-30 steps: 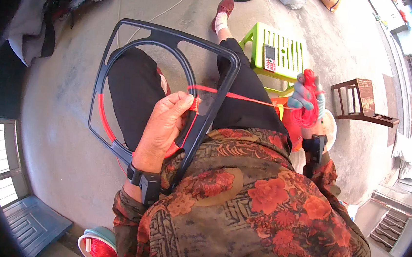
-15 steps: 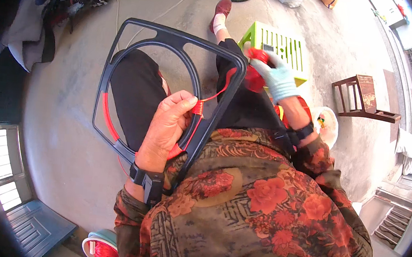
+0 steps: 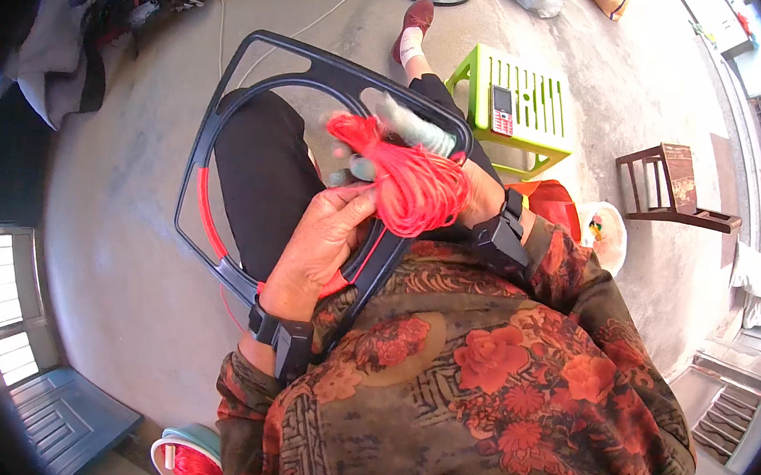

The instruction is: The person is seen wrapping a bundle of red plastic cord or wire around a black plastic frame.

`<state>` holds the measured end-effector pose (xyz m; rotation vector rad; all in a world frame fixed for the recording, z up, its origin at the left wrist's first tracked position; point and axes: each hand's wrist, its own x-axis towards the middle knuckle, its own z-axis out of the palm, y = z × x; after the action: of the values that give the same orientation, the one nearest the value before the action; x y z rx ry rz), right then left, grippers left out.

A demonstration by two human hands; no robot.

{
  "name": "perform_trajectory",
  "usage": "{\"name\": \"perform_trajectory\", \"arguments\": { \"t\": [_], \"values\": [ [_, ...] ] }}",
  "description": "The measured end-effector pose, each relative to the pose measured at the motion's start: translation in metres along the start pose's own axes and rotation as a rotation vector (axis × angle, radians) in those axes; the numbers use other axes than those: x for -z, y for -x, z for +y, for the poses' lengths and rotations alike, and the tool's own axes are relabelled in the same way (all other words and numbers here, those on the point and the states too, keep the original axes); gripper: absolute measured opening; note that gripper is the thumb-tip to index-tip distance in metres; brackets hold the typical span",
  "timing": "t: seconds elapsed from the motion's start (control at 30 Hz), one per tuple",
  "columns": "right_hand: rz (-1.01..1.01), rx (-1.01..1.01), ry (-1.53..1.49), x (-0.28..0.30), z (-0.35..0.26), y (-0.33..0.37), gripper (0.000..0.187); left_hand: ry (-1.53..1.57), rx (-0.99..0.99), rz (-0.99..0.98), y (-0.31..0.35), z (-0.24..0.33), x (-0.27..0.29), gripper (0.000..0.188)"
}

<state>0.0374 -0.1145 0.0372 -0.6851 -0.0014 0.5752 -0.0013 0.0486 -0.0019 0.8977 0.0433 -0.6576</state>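
Note:
A black plastic frame with a round inner ring lies across my lap. My bare left hand is closed on the ring at its right side, thumb up; the exact grip is partly covered. My right hand, in a pale blue-grey glove, grips a looped bundle of red cord. The bundle passes over the ring, just above and right of my left fingers, and hides the coils there. Red wrapping covers part of the frame's left side, and more red shows beside my left wrist.
Right of my knees stands a green slatted stool with a mobile phone on it. Beyond are a small wooden stool and a white bucket. A tub of red material sits at lower left.
My right hand has swung left from beside the green stool to over the ring, carrying the cord bundle. My left hand stays at the ring. The phone on the stool is now uncovered.

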Motion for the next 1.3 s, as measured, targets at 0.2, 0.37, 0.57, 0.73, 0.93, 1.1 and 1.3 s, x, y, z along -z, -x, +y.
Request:
{"name": "perform_trajectory", "arguments": {
  "t": [0.2, 0.37, 0.57, 0.73, 0.93, 1.1, 1.3],
  "values": [
    [-0.132, -0.076, -0.020, 0.009, -0.003, 0.002, 0.027, -0.124, -0.004, 0.055, 0.000, -0.008, 0.021, 0.020],
    [0.220, 0.121, 0.000, 0.062, 0.001, 0.010, 0.032, 0.002, -0.094, 0.104, 0.002, 0.008, 0.007, 0.014],
    [-0.080, 0.257, -0.404, 0.108, -0.024, 0.070, 0.041, -0.071, -0.092, 0.066, -0.003, 0.005, 0.020, 0.013],
    [-0.017, 0.171, -0.188, 0.122, -0.019, 0.122, 0.040, -0.018, -0.105, 0.074, -0.005, 0.007, 0.011, 0.013],
    [0.562, 0.326, 0.041, 0.147, -0.020, 0.110, 0.042, 0.067, -0.113, 0.051, -0.009, 0.004, 0.018, 0.008],
    [0.860, 0.409, 1.569, 0.127, -0.026, 0.060, 0.036, 0.037, -0.096, 0.029, -0.005, 0.004, 0.014, 0.007],
    [0.415, 0.552, 0.445, 0.115, 0.008, -0.039, 0.023, -0.031, -0.014, 0.025, -0.008, 0.000, 0.003, 0.010]
  ]
}}
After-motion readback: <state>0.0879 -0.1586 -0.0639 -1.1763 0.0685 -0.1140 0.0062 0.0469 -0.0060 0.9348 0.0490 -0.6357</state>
